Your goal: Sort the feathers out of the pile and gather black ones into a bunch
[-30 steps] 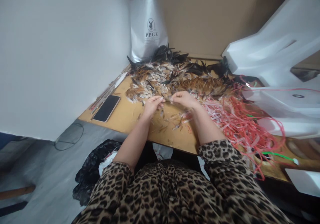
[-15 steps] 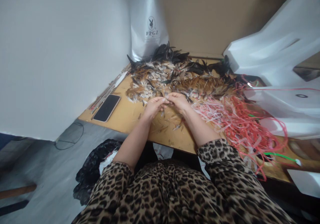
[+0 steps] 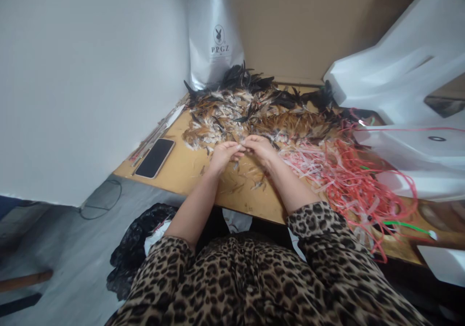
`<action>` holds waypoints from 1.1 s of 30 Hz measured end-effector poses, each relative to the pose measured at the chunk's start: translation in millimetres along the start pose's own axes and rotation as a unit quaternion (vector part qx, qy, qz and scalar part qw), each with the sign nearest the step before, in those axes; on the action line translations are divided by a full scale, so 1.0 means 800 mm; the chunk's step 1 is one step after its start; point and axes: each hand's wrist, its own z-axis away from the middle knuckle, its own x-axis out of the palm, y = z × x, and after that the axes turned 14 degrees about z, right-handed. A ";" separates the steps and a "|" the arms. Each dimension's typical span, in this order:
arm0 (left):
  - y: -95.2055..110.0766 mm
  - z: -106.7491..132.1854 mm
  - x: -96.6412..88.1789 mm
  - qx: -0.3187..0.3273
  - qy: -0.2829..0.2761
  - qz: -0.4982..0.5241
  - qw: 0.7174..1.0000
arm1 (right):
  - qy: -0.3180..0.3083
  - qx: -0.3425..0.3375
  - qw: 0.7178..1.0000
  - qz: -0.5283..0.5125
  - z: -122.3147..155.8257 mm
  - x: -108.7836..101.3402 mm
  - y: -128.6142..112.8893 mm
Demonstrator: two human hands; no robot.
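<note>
Brown, white and black feathers (image 3: pixel 218 104) lie in a broad heap across the yellowish surface (image 3: pixel 181 177), the darkest ones along the far side. Just in front of the heap, the left grip (image 3: pixel 223 155) and the right grip (image 3: pixel 259 148) meet, each with thumb and finger pinched together; whatever sits between the fingertips is too small to make out. Small loose feathers (image 3: pixel 255 176) are scattered on the surface beneath and around them. Just beside the heap, on the right, spreads a tangle of red and pale strings (image 3: pixel 345 173), with a green strip (image 3: pixel 407 225) at its near end. One dark-screened phone (image 3: pixel 155 158) lies flat, well left of the left grip. Behind the feathers stands a whitish bag (image 3: pixel 203 35) printed PPGZ. Black plastic (image 3: pixel 134 248) lies crumpled below the surface's near edge.
</note>
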 end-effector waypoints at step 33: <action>0.006 0.003 0.006 0.010 -0.009 0.000 1.000 | -0.039 0.007 0.997 0.073 0.004 -0.011 -0.007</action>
